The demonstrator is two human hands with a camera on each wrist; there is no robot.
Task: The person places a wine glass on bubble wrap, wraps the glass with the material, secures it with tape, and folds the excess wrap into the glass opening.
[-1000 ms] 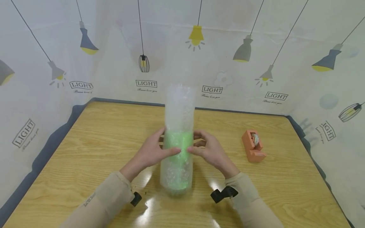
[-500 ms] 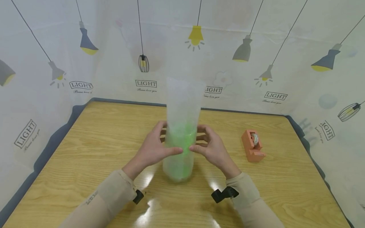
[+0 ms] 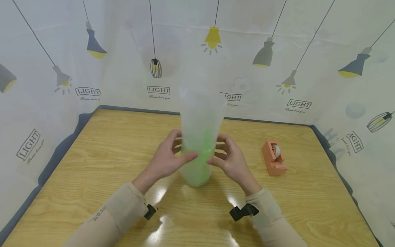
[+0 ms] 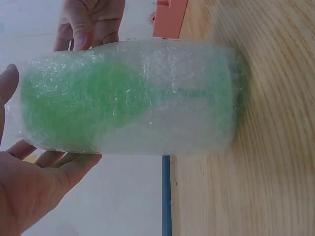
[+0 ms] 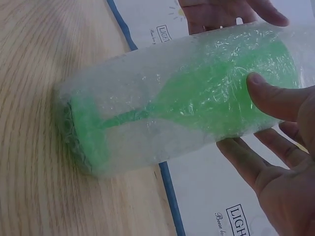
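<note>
A green stemmed goblet shows through a roll of clear bubble wrap. The wrap extends well past the bowl, and the top of the tube flares in the head view. My left hand grips the wrapped goblet from the left, thumb across the front and fingers behind. From the right, my right hand holds it the same way, its thumb lying over the bowl. Both wrist views show the stem and foot inside the wrap, below the hands, the foot end close over the wooden table.
An orange tape dispenser with a roll of tape stands to the right on the table. Behind the table hangs a white curtain printed with lamps. Black straps sit on the sleeves.
The wrapped goblet has shifted away from me and its lower end sits farther back. Its top leans more to the right and looks wider. Both hands stay on it, moving slightly.
</note>
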